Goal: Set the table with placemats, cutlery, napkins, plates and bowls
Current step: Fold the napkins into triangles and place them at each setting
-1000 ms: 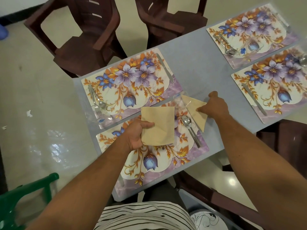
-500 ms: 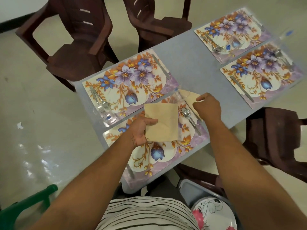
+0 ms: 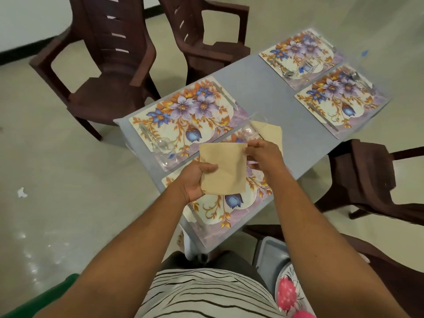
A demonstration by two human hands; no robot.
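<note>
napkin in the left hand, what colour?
Plain tan-beige, no print. The napkin, pinched by the left hand, shows clearly in the head view.

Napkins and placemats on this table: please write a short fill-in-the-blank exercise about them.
1. The table carries ____ flowered placemats.
2. The left hand holds a napkin of ____ colour.
3. A second napkin lies beyond the ____ hand.
4. The chairs across the table are ____.

Missing words: four; tan; right; brown

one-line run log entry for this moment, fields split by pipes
stage: napkins | left hand: holds tan napkin above near placemat | right hand: pinching its right edge | second napkin: lying on table
</note>
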